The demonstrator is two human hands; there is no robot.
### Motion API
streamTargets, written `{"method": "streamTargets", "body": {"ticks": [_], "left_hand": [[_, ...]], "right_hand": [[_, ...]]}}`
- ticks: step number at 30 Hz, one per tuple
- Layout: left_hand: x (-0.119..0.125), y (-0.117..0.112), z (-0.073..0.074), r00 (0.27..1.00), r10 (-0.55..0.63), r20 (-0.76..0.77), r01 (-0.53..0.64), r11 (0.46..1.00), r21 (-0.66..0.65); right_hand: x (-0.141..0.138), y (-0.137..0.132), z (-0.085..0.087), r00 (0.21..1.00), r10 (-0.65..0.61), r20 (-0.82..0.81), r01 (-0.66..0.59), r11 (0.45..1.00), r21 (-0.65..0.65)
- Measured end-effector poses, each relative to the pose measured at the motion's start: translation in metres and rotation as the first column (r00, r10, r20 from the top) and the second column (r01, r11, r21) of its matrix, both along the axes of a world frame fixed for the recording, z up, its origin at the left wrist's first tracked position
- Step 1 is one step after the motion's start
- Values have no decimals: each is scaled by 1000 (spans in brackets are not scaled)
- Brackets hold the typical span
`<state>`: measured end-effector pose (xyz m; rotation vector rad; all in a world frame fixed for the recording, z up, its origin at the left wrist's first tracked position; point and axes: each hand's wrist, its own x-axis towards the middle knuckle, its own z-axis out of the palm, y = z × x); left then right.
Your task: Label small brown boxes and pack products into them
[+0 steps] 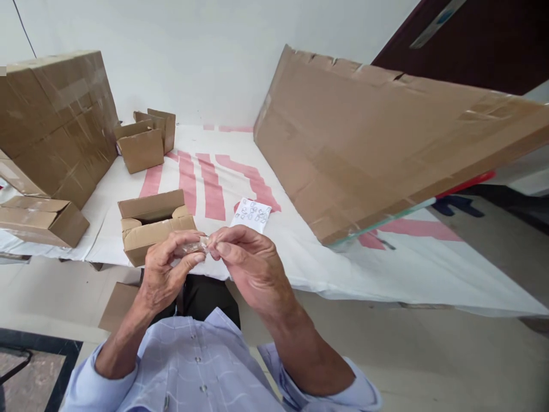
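Note:
Between thumb and fingers, my left hand (165,272) grips a small packet in clear, shiny plastic (193,247); what is inside it is too small to make out. The fingertips of my right hand (253,263) are pinched together on the right end of the same packet. Both hands are raised at the table's front edge. Just behind my left hand stands an open cardboard box (154,220), its flaps up and its inside dark. A white sheet of paper with small drawn marks (253,214) lies on the cloth beyond my right hand.
White cloth with red print (295,257) covers the table. Large cardboard boxes stand at left (60,120) and a big cardboard panel (377,143) at right. Smaller open boxes (143,150) sit at the back; a closed-looking box (43,220) lies at the left edge.

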<state>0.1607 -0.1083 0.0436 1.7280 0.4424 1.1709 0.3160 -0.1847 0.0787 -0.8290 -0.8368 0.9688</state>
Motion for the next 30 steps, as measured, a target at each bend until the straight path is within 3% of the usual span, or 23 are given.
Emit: {"method": "streamTargets", "body": {"ticks": [7, 14, 18, 24, 30], "left_hand": [[3, -11, 6, 996, -50, 80, 71, 957, -282], [4, -10, 15, 979, -89, 184, 152, 920, -361], [5, -9, 14, 987, -14, 160, 78, 913, -400], [7, -8, 8, 984, 131, 125, -105, 975, -195], [1, -2, 7, 989, 143, 43, -145, 989, 38]], "right_hand": [[-5, 2, 0, 995, -58, 83, 59, 998, -3], [-7, 5, -2, 981, -86, 173, 82, 996, 28], [-8, 5, -5, 954, -139, 265, 126, 990, 64], [-10, 7, -7, 917, -201, 343, 165, 978, 131], [-8, 9, -9, 953, -152, 263, 122, 984, 126]]}}
